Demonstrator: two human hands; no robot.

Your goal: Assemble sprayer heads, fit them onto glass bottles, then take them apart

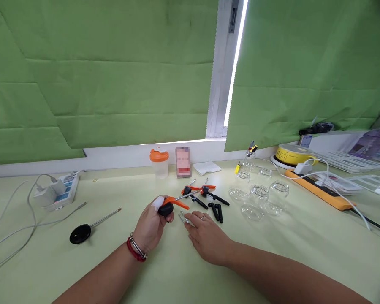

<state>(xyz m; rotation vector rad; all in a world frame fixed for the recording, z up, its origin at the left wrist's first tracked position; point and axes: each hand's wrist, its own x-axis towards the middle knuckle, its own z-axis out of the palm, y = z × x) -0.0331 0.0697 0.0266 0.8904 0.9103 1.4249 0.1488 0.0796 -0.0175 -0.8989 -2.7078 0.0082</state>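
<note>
My left hand is closed round a small clamp with a black body, an orange lever and a metal bar pointing right; a white bandage wraps one finger. My right hand lies palm down on the table just right of it, fingers pinching a small metal piece. Two more orange-and-black clamps lie just beyond, with loose black handles beside them.
Several glass jars stand to the right. A black disc with a metal rod lies left. A power strip with cables sits far left, an orange power strip right, an orange-lidded cup by the wall.
</note>
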